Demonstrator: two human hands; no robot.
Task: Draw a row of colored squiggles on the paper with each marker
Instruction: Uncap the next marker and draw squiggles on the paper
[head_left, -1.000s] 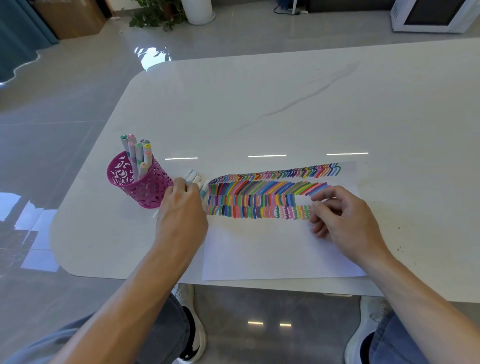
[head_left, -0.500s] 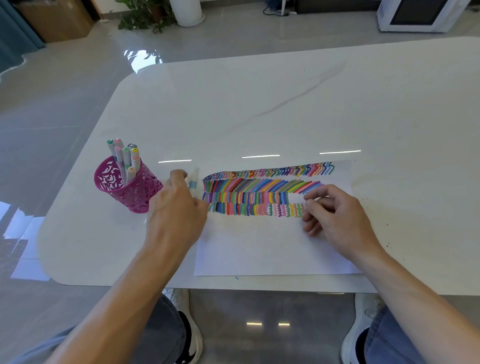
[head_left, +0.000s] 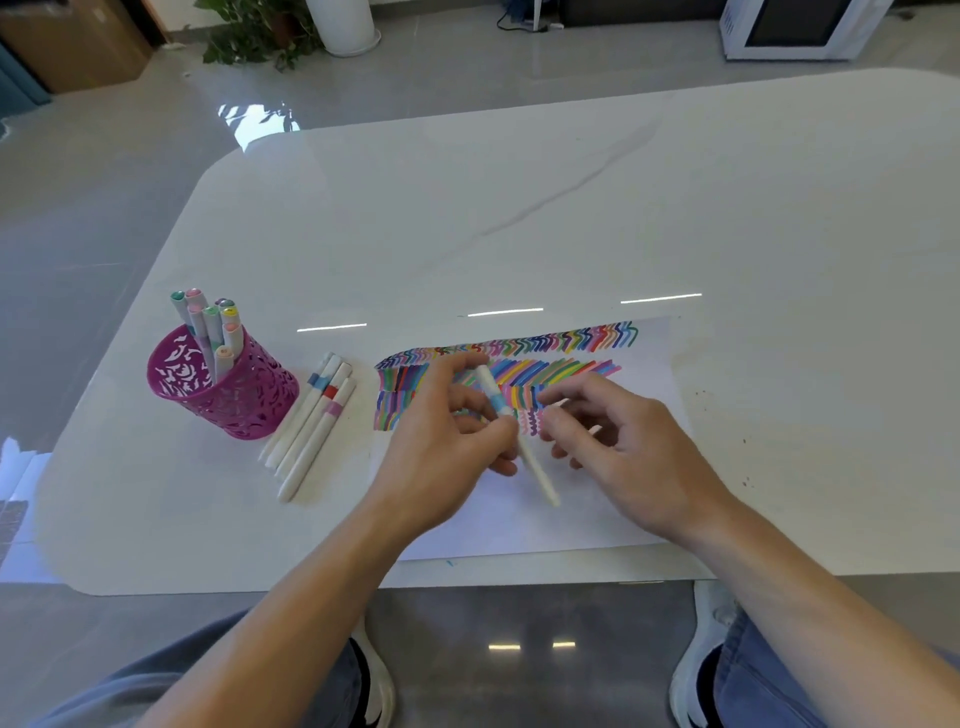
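A white sheet of paper (head_left: 524, 525) lies near the table's front edge, its upper part filled with rows of coloured squiggles (head_left: 571, 345). My left hand (head_left: 447, 436) is over the paper, shut on a white marker with a light blue band (head_left: 501, 408), held tilted. My right hand (head_left: 618, 441) hovers just right of that marker, fingers apart and curled toward it, holding nothing. Three white markers (head_left: 311, 426) lie side by side on the table left of the paper. A pink cut-out pen cup (head_left: 228, 389) with several capped markers stands farther left.
The white marble table (head_left: 571, 208) stretches far back and right. Its front edge runs just below the paper, with my knees and shoes under it. A potted plant (head_left: 260, 36) and a white appliance (head_left: 800, 26) stand on the floor beyond.
My left hand lifted one blue-banded marker from the pile beside the cup and carried it right over the paper. My right hand rose off the paper and opened toward the marker.
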